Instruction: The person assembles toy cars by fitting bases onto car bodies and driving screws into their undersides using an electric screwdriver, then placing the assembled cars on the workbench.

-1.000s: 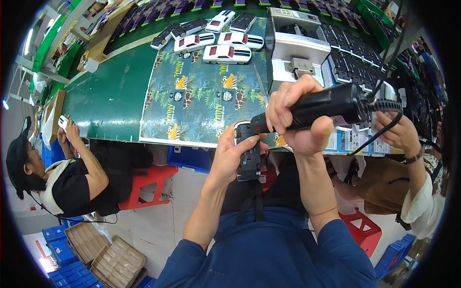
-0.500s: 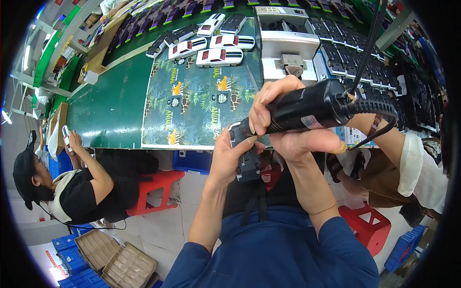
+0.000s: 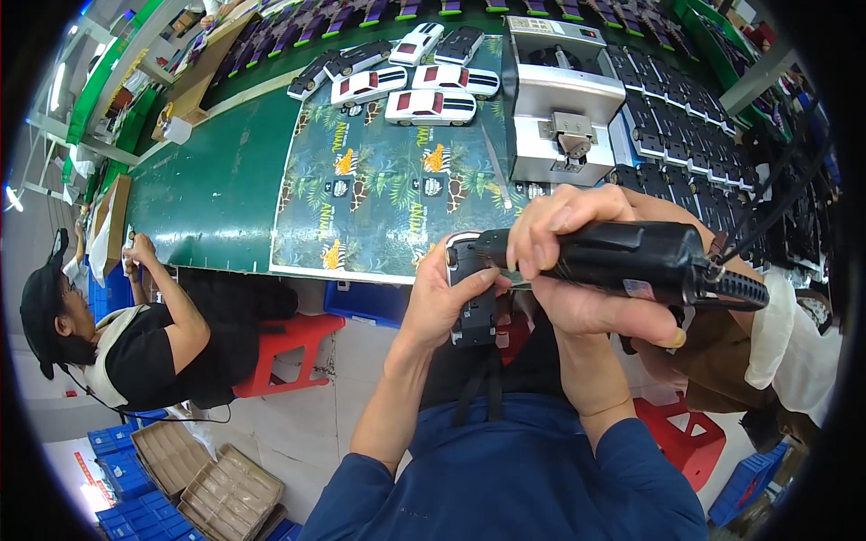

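Observation:
My left hand [image 3: 428, 305] grips a toy car [image 3: 475, 316] with its black underside facing up, just off the table's front edge. Wrapped around a black electric screwdriver [image 3: 636, 255] is my right hand [image 3: 577, 270]. The screwdriver lies nearly level, its front end pointing left at the upper part of the car's underside. My right fingers hide part of its nose, and I cannot make out whether the bit sits in a screw. A cord runs from its rear end.
White toy cars [image 3: 431, 108] and several dark-bottomed ones lie on a patterned mat [image 3: 361, 221]. A metal screw feeder [image 3: 564, 117] stands behind my right hand, beside rows of black car undersides [image 3: 672, 122]. Co-workers sit left and stand right. Red stools [image 3: 289, 356] are below.
The screwdriver's rear end has dropped and it now lies more level. My view has shifted, so the table things appear farther right. Both hands keep their holds.

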Available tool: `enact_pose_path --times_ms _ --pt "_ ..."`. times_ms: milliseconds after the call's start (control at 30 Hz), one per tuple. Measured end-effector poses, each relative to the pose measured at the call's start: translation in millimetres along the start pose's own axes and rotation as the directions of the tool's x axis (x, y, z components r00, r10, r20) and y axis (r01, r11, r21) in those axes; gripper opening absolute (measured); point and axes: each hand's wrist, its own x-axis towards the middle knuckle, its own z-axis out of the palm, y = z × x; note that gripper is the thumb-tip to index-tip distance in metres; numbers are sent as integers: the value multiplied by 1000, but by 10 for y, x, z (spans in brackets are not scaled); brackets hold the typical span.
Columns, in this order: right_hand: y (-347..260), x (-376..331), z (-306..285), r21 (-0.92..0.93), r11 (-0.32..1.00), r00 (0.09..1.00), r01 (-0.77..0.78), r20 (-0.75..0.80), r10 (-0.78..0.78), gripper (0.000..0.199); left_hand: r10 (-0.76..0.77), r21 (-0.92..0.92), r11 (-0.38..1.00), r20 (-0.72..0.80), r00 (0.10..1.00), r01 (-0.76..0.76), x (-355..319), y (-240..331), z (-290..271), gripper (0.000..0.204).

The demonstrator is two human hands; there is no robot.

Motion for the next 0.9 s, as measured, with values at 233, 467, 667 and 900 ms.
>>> enact_pose_path --times_ms 233,467,667,900 --pt "-10 22 -1 -34 996 994 78 -69 -81 103 -33 -36 999 43 999 34 -15 14 -54 37" --pt "-140 -35 11 11 996 988 88 -128 -86 102 13 -39 999 112 994 -9 -87 8 -91 61" --pt "-247 -162 19 97 991 993 95 -77 -88 106 -32 -100 994 88 996 40 -293 -50 6 64" --pt "-355 -360 100 121 991 995 60 -89 -50 105 30 -56 998 60 998 -27 -485 -217 84 61"
